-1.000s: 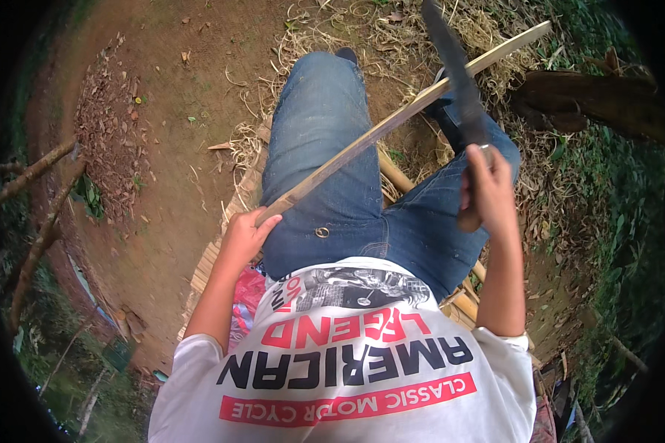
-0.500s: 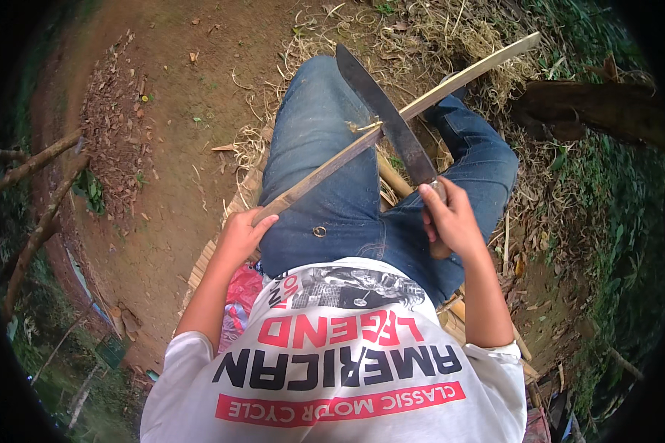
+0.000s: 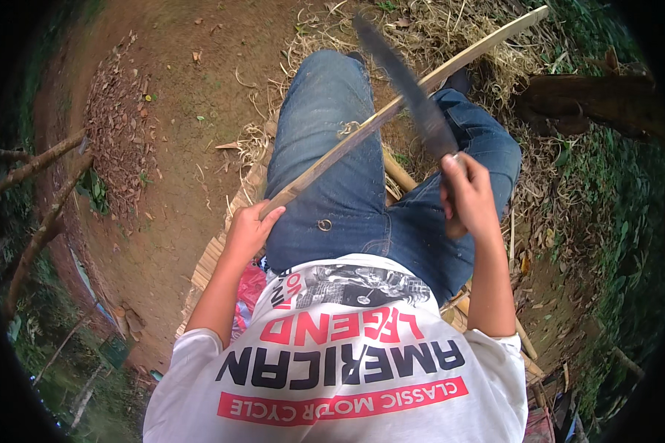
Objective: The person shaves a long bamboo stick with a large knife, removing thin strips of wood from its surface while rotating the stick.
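My left hand [image 3: 250,230] is closed round the near end of a long, pale bamboo strip [image 3: 340,150], close to my left hip. The strip slants across my jeaned left thigh and on to the far right, past my right leg. In my right hand [image 3: 469,193] is the handle of a machete [image 3: 420,102], whose broad dark blade points away and to the left. The blade crosses over the strip and is blurred; whether it touches the strip I cannot tell. A curled shaving [image 3: 349,130] lies by the strip on my thigh, and a small ring-shaped curl [image 3: 324,225] rests nearer my lap.
I sit on a slatted bamboo seat [image 3: 208,260]. Heaped shavings [image 3: 506,74] cover the ground beyond my right leg, beside a thick dark log [image 3: 591,103]. Rough wooden poles [image 3: 48,214] stand at the left, near dry leaves [image 3: 118,125]. A red plastic bag [image 3: 251,286] lies by my left hip.
The machete and my right hand have moved right and slightly away. The strip's far end has risen in the picture, and the shaving beside the blade now lies apart from it.
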`<state>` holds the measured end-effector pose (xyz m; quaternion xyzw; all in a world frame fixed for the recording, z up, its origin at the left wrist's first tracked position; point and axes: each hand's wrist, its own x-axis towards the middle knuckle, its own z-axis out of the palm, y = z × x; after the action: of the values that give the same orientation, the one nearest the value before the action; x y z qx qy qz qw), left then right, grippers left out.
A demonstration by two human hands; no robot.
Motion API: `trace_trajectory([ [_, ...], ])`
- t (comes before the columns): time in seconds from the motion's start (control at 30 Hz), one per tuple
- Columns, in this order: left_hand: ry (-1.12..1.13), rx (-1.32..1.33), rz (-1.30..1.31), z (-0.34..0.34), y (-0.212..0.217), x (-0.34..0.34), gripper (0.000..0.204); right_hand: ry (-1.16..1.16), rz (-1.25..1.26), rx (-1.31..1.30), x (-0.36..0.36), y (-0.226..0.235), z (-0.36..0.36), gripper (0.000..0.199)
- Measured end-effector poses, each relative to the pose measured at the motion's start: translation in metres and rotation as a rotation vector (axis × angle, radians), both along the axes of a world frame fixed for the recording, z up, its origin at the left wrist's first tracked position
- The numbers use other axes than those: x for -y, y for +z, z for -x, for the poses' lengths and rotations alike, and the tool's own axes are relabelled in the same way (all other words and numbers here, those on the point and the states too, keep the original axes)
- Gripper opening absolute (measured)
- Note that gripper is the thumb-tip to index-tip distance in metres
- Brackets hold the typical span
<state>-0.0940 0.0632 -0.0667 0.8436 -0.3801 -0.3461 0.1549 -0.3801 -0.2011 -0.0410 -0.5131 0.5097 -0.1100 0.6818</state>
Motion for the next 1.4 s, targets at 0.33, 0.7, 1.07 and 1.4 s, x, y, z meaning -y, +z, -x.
trace_trajectory([
  [0.33,0.023,-0.003,0.075,0.005,0.002,0.003,0.048,0.083,-0.042,0.007,-0.011,0.003,-0.005,0.033],
  [0.7,0.039,0.045,0.147,0.008,-0.009,-0.003,0.035,0.33,0.077,-0.071,-0.034,0.002,-0.021,0.038],
  [1.07,0.058,0.15,0.098,0.014,-0.006,0.002,0.046,0.122,0.102,-0.082,-0.022,-0.015,-0.028,0.033],
  [1.4,0.088,0.007,0.079,0.007,-0.003,0.006,0.049,0.353,0.218,-0.011,-0.044,-0.025,-0.05,0.031],
])
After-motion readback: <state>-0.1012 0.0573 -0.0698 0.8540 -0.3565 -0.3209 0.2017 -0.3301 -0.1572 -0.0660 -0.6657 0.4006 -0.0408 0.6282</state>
